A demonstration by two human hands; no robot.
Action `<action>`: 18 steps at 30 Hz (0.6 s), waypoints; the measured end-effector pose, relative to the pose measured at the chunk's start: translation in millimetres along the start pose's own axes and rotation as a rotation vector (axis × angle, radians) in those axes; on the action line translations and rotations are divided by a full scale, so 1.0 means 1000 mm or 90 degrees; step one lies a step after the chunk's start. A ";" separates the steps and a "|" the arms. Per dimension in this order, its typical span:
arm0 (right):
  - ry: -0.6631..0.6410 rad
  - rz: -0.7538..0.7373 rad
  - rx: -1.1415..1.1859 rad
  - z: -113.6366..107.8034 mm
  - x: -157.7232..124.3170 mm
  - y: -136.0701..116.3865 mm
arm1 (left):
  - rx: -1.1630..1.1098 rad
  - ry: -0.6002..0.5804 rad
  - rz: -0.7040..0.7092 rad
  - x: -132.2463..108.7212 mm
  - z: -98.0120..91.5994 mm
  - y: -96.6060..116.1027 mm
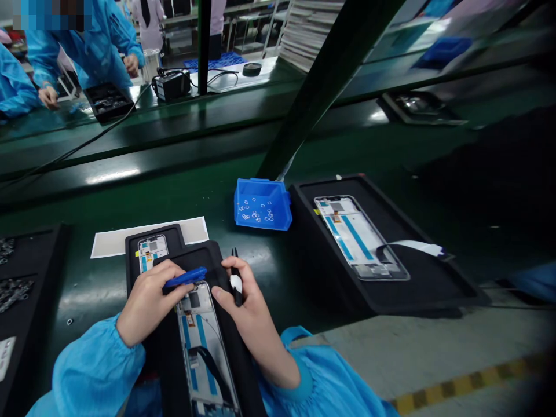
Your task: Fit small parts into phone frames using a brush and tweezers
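Observation:
My left hand (150, 298) is closed on a slim blue plastic tool (186, 277), its tip over the top end of an opened phone frame (204, 339). The frame shows blue strips and a dark ribbon cable, and lies in a black tray (217, 266). My right hand (247, 301) rests at the tray's right edge and holds black tweezers (236, 278) with a white wrap, points upward. Behind my left hand, a second phone frame (152, 249) sits in another black tray, partly covered.
A blue bin (263, 220) with several small ring-like pieces stands ahead. At right, a stack of black trays (417, 289) carries another phone frame (351, 237). A tray (41, 255) of small parts is at left. A slanted post (321, 87) rises behind the bin; co-workers stand across the bench.

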State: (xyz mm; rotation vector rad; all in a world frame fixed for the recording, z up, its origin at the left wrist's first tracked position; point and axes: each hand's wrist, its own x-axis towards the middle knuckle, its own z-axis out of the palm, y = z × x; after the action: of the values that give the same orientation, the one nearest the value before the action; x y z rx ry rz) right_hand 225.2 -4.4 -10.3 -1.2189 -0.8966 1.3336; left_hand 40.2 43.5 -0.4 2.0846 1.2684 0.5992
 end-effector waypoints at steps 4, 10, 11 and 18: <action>0.019 0.032 0.066 0.000 0.003 0.006 | 0.014 0.068 0.019 -0.005 -0.006 0.005; 0.074 0.137 0.211 -0.009 0.008 0.015 | 0.165 0.340 -0.049 -0.029 -0.033 0.020; 0.094 0.136 0.214 -0.010 0.009 0.016 | 0.155 0.347 -0.091 -0.033 -0.036 0.020; 0.164 0.110 0.197 -0.014 0.013 0.022 | -0.183 0.140 -0.307 -0.061 -0.018 0.008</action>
State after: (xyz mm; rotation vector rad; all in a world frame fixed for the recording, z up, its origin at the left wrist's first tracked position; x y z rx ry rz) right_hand 235.2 3.3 -36.6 -1.2081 -0.3931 1.3551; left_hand 6.4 -8.6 14.2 1.4386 1.6307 0.7460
